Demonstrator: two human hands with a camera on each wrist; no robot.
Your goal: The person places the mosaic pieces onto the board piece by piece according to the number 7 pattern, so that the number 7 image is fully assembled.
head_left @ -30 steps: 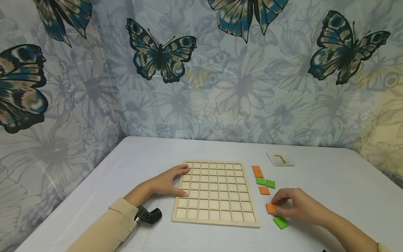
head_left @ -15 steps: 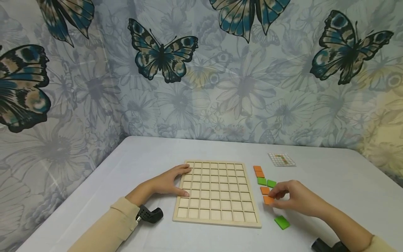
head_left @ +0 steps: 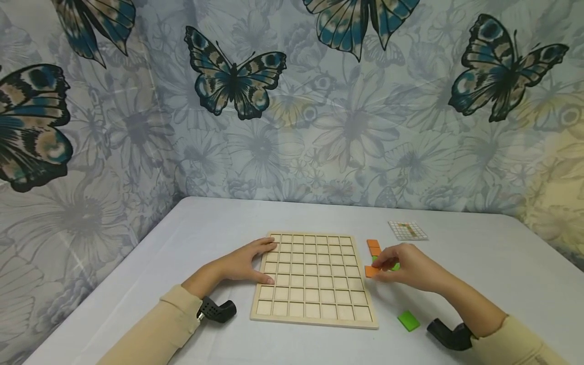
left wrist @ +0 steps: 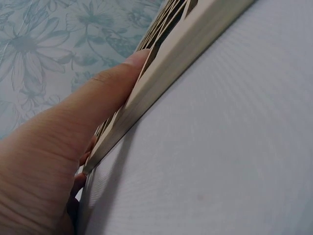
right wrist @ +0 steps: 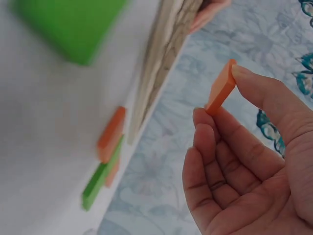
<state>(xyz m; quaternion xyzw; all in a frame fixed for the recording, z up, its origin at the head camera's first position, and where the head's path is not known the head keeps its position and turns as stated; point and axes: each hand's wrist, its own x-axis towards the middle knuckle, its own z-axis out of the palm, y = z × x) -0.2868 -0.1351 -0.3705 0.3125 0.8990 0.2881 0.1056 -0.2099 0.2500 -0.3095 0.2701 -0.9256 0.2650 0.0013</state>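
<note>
Head view, my right hand (head_left: 410,269) pinching orange tile (head_left: 370,271), three o'clock of board (head_left: 312,281), left hand (head_left: 242,262) spread on nine o'clock edge

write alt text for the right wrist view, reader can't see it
A person's right hand pinches an orange tile in front of a pale floral wall. At left, a blurred green tile shows against a white table; farther off, a second green tile and other orange tiles lie near a wooden board.
</note>
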